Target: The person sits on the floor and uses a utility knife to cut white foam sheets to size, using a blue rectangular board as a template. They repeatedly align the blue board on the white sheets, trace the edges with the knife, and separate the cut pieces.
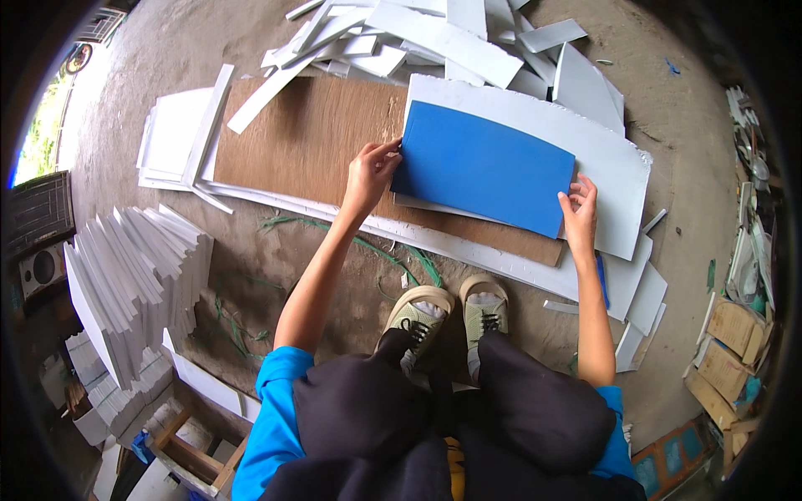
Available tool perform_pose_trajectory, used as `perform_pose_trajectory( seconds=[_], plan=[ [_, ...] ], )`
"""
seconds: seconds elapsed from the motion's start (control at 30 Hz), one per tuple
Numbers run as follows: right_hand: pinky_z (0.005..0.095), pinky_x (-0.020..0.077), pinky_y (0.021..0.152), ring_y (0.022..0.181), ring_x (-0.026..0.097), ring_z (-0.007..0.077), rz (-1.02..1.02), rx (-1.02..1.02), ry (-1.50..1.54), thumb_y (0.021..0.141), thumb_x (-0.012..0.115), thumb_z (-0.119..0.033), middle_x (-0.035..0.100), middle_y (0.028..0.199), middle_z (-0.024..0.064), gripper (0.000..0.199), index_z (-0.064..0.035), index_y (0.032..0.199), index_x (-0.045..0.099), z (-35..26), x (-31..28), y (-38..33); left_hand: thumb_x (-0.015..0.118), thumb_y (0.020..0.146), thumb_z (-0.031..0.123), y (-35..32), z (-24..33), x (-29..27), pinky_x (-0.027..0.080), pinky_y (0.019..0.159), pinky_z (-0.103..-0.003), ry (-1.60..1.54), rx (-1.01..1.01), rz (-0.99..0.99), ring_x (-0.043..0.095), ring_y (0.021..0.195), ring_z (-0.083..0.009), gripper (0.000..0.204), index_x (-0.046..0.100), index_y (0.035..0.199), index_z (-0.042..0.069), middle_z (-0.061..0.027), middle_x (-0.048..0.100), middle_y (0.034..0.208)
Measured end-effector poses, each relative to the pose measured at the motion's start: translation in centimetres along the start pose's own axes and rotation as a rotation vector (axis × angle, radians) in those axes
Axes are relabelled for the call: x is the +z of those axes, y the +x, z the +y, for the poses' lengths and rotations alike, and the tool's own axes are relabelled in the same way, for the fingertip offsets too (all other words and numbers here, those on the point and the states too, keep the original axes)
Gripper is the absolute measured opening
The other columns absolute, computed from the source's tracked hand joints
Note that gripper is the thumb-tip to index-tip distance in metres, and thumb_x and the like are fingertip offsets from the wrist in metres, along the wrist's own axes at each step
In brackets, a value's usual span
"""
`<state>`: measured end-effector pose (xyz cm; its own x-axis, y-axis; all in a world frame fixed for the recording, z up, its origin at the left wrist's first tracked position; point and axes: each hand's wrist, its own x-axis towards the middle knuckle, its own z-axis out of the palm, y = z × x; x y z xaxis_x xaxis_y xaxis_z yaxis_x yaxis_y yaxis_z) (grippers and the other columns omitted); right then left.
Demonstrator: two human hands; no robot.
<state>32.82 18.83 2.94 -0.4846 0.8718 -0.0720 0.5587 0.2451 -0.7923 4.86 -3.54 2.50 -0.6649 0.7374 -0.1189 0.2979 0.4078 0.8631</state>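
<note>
A flat blue rectangular panel [484, 171] lies between my hands, slightly tilted in the view. The fingers of my left hand [373, 175] pinch its left edge near the upper corner. At the opposite short edge, my right hand [580, 210] has its thumb and fingers closed on the panel. Beneath it is a large white foam board [614, 179] with a ragged edge; whether the panel rests fully on it I cannot tell. A brown wooden board [309, 142] extends to the left under these pieces, on top of further white sheets [284, 204].
White foam offcuts [451, 42] are heaped beyond the board. A tall stack of white sheets [142, 284] stands at the left, above a wooden frame [192, 455]. Green strapping [359, 242] lies by my shoes [422, 313]. Cardboard pieces [727, 351] line the right side.
</note>
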Motion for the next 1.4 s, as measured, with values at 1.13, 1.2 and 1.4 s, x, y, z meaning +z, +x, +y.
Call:
perform_pose_trajectory(
  seconds=[1.13,1.2,1.4],
  plan=[
    [0.027,0.0494,0.069,0.081,0.054,0.0153,-0.05,0.06,0.113,0.071,0.063,0.006,0.05,0.104,0.0109,0.063,-0.0101,0.125,0.035,-0.1,-0.1,1.1,0.065,0.073,0.005,-1.2,0.8,0.1,0.05,0.073,-0.028,0.057,0.036,0.019,0.064,0.084,-0.0188,0.032,0.061,0.105,0.002,-0.0121,0.062,0.099],
    [0.0286,0.0495,0.071,0.082,0.055,0.0161,-0.054,0.086,0.166,0.07,0.063,0.006,0.051,0.104,0.0115,0.064,-0.0114,0.126,0.035,0.1,-0.4,1.5,0.064,0.074,0.003,-1.1,0.6,0.2,0.05,0.073,-0.026,0.062,0.046,0.023,0.064,0.084,-0.0176,0.033,0.06,0.107,0.003,-0.0112,0.063,0.097],
    [0.0277,0.0478,0.072,0.081,0.056,0.0151,-0.067,0.224,0.364,0.071,0.063,0.003,0.057,0.094,0.0099,0.053,-0.0091,0.119,0.043,1.4,-1.6,2.4,0.064,0.074,0.003,-1.2,0.7,0.6,0.05,0.073,-0.028,0.087,0.029,0.016,0.063,0.087,-0.0181,0.036,0.059,0.11,0.006,-0.0117,0.062,0.099]
  ],
)
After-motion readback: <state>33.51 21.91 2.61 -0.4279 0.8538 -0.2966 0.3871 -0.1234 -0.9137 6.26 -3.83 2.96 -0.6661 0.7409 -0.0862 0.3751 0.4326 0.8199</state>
